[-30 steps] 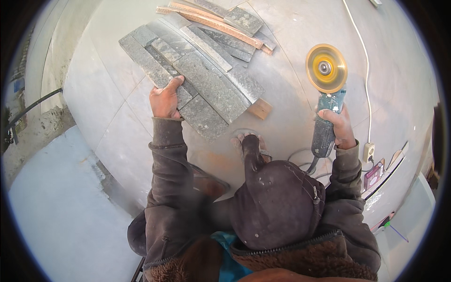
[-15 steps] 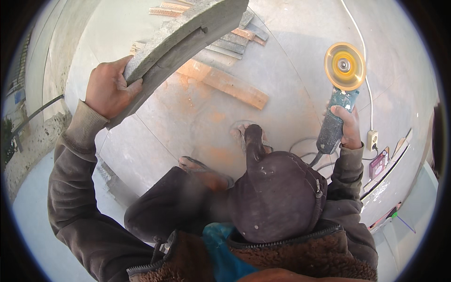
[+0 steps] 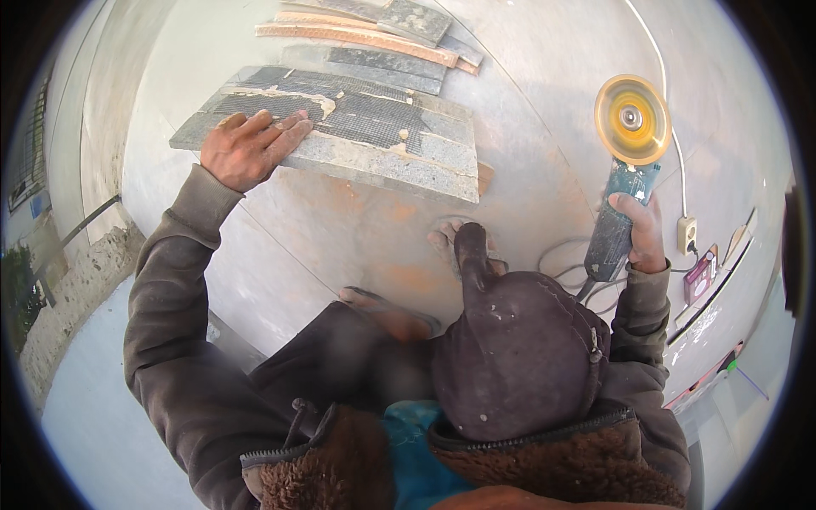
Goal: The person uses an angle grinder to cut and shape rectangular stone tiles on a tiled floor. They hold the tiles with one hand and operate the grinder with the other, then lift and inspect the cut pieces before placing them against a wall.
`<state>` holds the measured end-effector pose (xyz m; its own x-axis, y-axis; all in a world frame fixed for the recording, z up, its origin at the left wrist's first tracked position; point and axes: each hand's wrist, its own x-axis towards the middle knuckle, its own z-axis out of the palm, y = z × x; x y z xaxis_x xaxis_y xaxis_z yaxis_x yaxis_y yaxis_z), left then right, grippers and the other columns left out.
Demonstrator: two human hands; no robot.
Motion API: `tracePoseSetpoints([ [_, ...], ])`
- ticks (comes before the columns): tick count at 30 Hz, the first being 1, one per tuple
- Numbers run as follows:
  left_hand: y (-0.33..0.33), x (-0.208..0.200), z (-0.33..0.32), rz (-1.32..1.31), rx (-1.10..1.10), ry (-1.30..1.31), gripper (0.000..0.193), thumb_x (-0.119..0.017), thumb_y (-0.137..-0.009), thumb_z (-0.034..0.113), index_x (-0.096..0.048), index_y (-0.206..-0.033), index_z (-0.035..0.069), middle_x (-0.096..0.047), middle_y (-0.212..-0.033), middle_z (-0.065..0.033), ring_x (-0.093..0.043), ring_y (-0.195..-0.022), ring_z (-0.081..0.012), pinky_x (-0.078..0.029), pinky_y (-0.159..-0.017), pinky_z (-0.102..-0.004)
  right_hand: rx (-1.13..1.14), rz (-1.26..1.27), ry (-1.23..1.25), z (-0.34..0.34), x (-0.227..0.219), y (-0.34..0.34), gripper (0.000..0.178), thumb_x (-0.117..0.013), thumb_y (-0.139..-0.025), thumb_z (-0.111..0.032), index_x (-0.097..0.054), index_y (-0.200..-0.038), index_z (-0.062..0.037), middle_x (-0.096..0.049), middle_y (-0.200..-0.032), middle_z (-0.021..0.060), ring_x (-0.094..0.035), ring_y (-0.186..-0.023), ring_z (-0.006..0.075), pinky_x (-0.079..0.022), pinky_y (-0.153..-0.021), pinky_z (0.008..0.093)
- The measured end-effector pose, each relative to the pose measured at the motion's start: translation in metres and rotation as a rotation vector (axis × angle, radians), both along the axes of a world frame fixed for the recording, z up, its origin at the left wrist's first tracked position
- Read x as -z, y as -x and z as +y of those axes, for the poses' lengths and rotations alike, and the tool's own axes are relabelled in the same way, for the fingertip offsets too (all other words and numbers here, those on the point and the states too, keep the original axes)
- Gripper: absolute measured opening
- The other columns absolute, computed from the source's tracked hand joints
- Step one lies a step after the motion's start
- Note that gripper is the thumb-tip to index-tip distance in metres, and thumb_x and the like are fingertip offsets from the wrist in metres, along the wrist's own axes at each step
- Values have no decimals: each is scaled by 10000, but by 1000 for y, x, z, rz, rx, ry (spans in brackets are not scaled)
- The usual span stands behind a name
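Observation:
My left hand (image 3: 246,151) grips the near left edge of a grey stone slab (image 3: 450,157), its fingers across the top face and the thumb hidden. That face carries dark mesh and smears of pale dried adhesive. The slab is roughly level over an orange-brown strip (image 3: 485,177); whether it touches the floor, I cannot tell. On the right, my right hand (image 3: 642,228) is closed around the body of a teal and black angle grinder (image 3: 610,217). Its gold-rimmed cutting disc (image 3: 631,119) points away from me, apart from the slab. Whether the disc spins, I cannot tell.
Cut grey and orange strips (image 3: 374,51) lie in a pile beyond the slab. A white cord runs down to a socket block (image 3: 687,235) at right, beside a purple box (image 3: 701,276). Dark cable loops (image 3: 565,257) lie near my knee. Orange dust marks the floor (image 3: 408,276).
My left hand has tipped the slab from a raised, edge-on pose to roughly level, mesh face up, bringing it lower. The grinder remains in my right hand, nearly unmoved.

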<state>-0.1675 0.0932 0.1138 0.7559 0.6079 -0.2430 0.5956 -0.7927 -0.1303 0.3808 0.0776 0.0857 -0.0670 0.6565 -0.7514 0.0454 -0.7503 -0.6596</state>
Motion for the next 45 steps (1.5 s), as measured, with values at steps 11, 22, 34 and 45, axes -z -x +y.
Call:
tracePoseSetpoints([
  [11, -5, 41, -70, -136, -127, -174, 453, -704, -823, 105, -662, -1259, 221, -692, -1259, 94, -673, -961, -185, -586, -810, -326, -61, -24, 9, 1, -4, -6, 450, -691, -774, -167, -556, -1179, -25, -638, -933, 72, -631, -796, 155, -515, -697, 300],
  [22, -21, 110, -139, -337, -644, -376, 407, -723, -823, 152, -709, -1203, 297, -663, -1299, 99, -587, -1141, -194, -487, -1057, -416, -65, -139, -59, 4, -33, 16, 371, -684, -787, -171, -582, -1103, -6, -644, -878, 104, -652, -696, 180, -558, -606, 322],
  [34, -58, 162, -164, -557, -1404, -583, 832, -828, -780, 291, -418, -1479, 105, -302, -1481, -166, -348, -1357, -377, -314, -1155, -546, -122, -104, -12, 8, -46, 31, 387, -662, -826, -153, -542, -1158, 5, -627, -906, 102, -654, -715, 184, -561, -601, 321],
  [45, -106, 147, -159, -1509, -2130, -152, 561, -543, -1032, 283, -386, -1448, -58, -612, -1275, -198, -648, -1100, -277, -551, -893, -301, -318, -133, -5, 17, -52, 23, 439, -689, -781, -151, -552, -1172, -5, -636, -959, 100, -656, -814, 183, -539, -703, 319],
])
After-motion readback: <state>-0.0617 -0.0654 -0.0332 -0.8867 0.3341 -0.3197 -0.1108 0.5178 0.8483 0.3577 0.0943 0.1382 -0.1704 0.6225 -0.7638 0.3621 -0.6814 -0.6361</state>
